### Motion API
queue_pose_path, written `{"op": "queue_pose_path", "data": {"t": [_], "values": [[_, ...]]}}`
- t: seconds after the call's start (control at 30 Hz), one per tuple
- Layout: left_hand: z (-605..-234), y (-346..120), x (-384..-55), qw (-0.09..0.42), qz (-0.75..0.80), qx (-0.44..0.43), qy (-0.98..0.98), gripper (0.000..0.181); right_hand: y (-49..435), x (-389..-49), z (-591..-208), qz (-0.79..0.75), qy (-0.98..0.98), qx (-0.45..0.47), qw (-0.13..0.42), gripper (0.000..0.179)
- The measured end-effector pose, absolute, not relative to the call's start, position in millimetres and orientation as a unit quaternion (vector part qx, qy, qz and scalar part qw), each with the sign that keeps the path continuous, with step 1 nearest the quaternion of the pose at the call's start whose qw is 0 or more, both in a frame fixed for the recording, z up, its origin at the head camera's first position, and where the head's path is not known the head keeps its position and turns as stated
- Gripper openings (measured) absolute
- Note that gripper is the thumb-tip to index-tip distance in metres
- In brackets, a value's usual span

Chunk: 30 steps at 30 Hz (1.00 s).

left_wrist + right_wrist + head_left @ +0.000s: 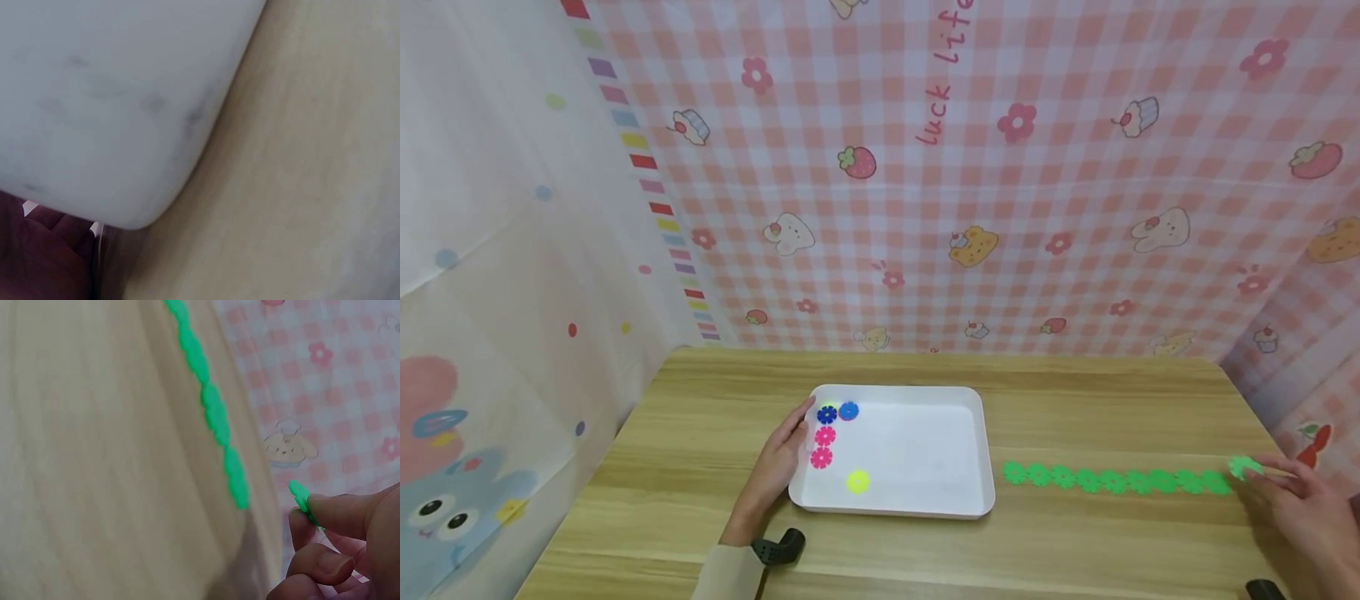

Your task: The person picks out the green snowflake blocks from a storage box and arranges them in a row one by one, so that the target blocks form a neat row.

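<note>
In the head view my right hand [1311, 504] pinches a green snowflake disc [1244, 467] between thumb and fingers, raised at the right end of a row of green discs [1112, 481]. The right wrist view shows the held disc edge-on, apart from the row. My left hand [775, 467] rests against the left side of a white tray [917, 450], fingers reaching along its wall. In the tray lie a dark blue disc [827, 415], a lighter blue disc [848, 411], two pink discs [824, 436] and a yellow disc [857, 482].
The wooden table [895, 554] runs back to a pink checked cloth [925, 275]. A pale printed cloth [535, 275] hangs at the left. Black straps with small dark devices [784, 547] show near both wrists.
</note>
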<state>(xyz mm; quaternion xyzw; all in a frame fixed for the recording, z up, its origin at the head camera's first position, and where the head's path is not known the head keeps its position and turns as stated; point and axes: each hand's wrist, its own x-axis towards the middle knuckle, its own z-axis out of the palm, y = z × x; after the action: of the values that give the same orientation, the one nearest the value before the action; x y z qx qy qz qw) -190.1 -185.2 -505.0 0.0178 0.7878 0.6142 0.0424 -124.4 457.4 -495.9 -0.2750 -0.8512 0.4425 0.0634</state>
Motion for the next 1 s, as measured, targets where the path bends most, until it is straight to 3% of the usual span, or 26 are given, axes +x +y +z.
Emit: {"op": "queue_pose_path", "data": {"t": [0.17, 0.37, 0.6, 0.8, 1.0], "values": [[-513, -188, -194, 0.034, 0.618, 0.023, 0.785, 0.046, 457, -129, -506, 0.463, -0.817, -0.332, 0.085, 0.022], [-512, -188, -193, 0.037, 0.619, 0.02, 0.784, 0.046, 459, -130, -513, 0.47, -0.812, -0.331, 0.095, 0.03], [-514, -190, -193, 0.031, 0.614, 0.018, 0.788, 0.046, 457, -133, -515, 0.431, -0.828, -0.347, 0.086, 0.015], [-514, -189, -193, 0.033, 0.611, 0.008, 0.791, 0.046, 457, -132, -514, 0.442, -0.828, -0.333, 0.092, 0.023], [-514, -188, -193, 0.036, 0.616, 0.013, 0.787, 0.046, 458, -130, -516, 0.408, -0.844, -0.338, 0.082, 0.013]]}}
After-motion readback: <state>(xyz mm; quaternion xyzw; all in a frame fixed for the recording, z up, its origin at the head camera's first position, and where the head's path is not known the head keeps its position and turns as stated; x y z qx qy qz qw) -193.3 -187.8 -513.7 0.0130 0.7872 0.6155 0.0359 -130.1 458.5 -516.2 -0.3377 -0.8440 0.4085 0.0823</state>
